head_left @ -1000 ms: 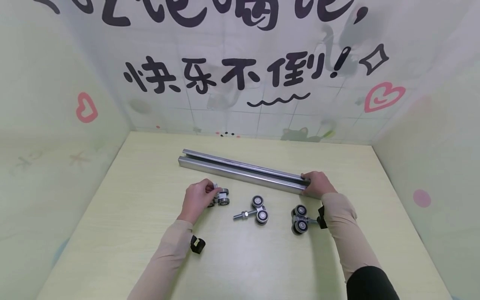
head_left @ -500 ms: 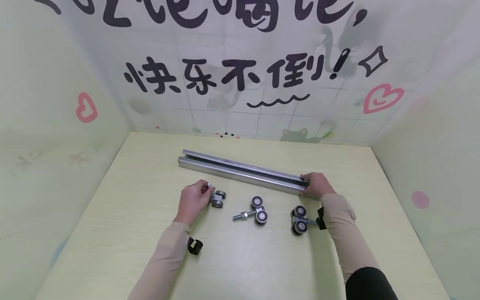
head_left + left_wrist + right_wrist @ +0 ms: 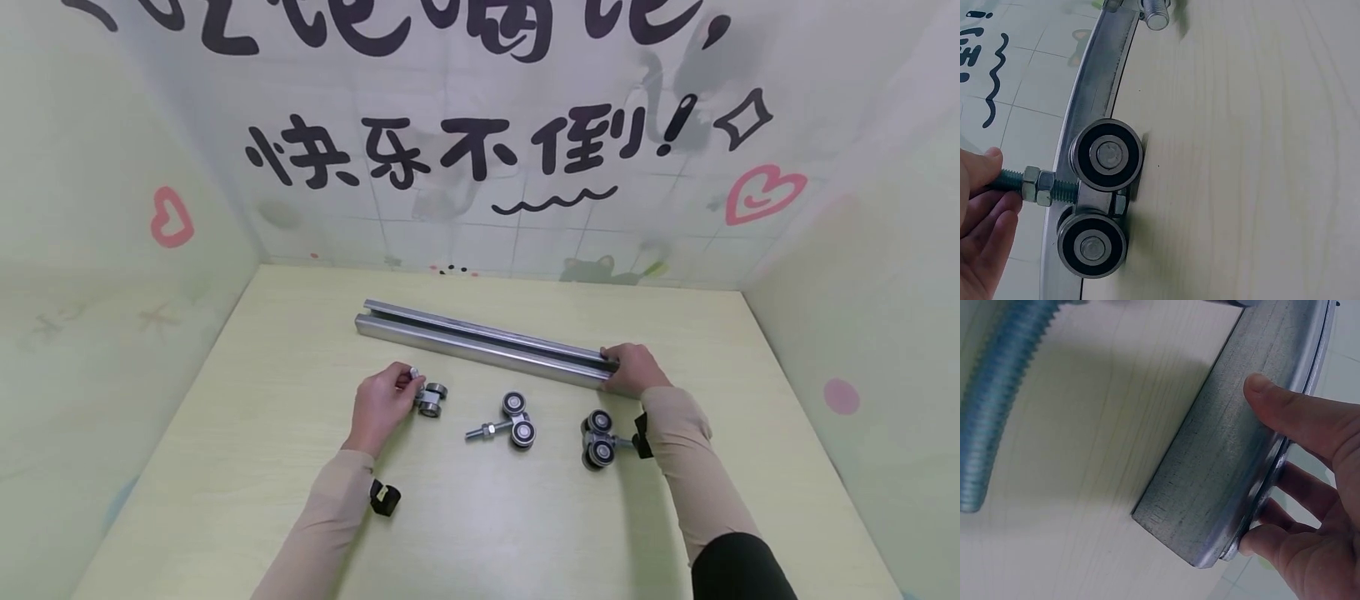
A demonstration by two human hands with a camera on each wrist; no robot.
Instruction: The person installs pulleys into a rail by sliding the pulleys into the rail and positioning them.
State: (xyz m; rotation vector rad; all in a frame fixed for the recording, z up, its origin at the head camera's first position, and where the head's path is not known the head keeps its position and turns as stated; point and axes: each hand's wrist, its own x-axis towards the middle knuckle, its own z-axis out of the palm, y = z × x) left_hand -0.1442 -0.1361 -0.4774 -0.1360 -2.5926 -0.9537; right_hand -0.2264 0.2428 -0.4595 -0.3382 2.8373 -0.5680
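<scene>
My left hand [image 3: 381, 404] pinches the threaded bolt [image 3: 1009, 180] of a roller trolley [image 3: 431, 398] between thumb and fingers. In the left wrist view the bolt carries two nuts and the trolley's black-faced wheels [image 3: 1109, 155] sit low by the tabletop; whether they touch it I cannot tell. Behind it a silver metal channel rail [image 3: 480, 343] lies slantwise, its slot facing up. At the rail's right end my right hand [image 3: 633, 369] grips it, thumb on the near side wall and fingers at the far side, as the right wrist view shows.
A second trolley [image 3: 522, 429] lies on its side mid-table, bolt pointing left. A third trolley [image 3: 600, 437] lies near the right forearm, its bolt toward the black wrist strap [image 3: 642, 436]. Printed cloth walls [image 3: 480, 242] border the pale table [image 3: 480, 517].
My left hand has shifted left and slightly nearer with the trolley, away from the rail and the middle trolley. The right hand keeps its place on the rail.
</scene>
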